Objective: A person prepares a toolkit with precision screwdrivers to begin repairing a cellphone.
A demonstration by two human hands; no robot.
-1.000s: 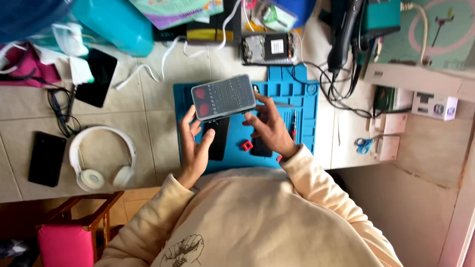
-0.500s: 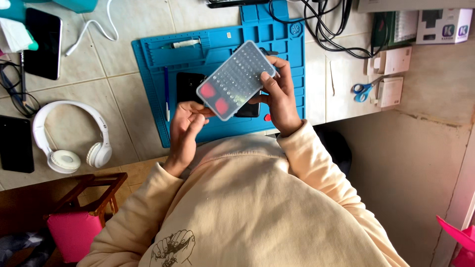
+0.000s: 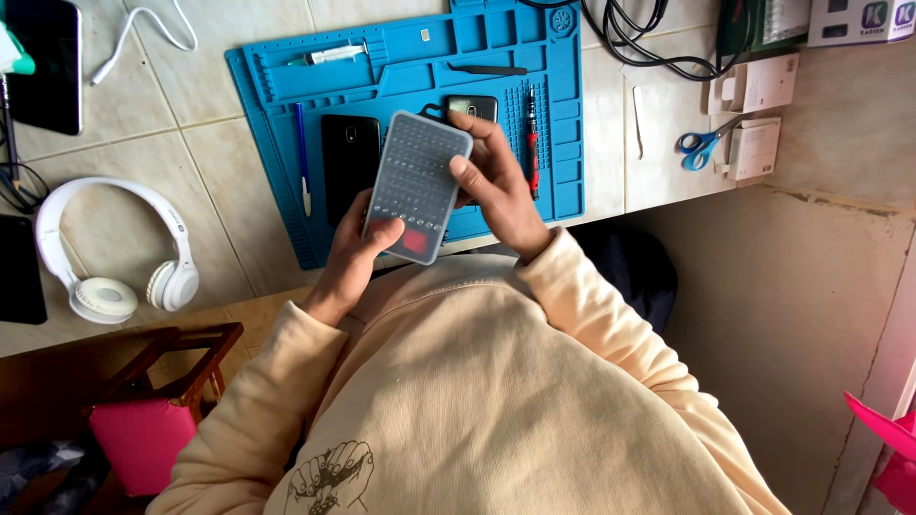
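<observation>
Cases: one (image 3: 417, 188)
Mats: one (image 3: 401, 67)
Headphones: one pair (image 3: 114, 248)
Scissors: one pair (image 3: 704, 145)
Phones on mat: two (image 3: 349, 157) (image 3: 472, 107)
Screwdrivers: one (image 3: 533, 143)

I'm in a cream sweatshirt — soft, loose, long-sleeved, with ribbed cuffs snug at both wrists. A dark line drawing of clasped hands is printed on the chest. My left hand (image 3: 355, 256) and right hand (image 3: 496, 181) are bare — no rings, no watch.
</observation>
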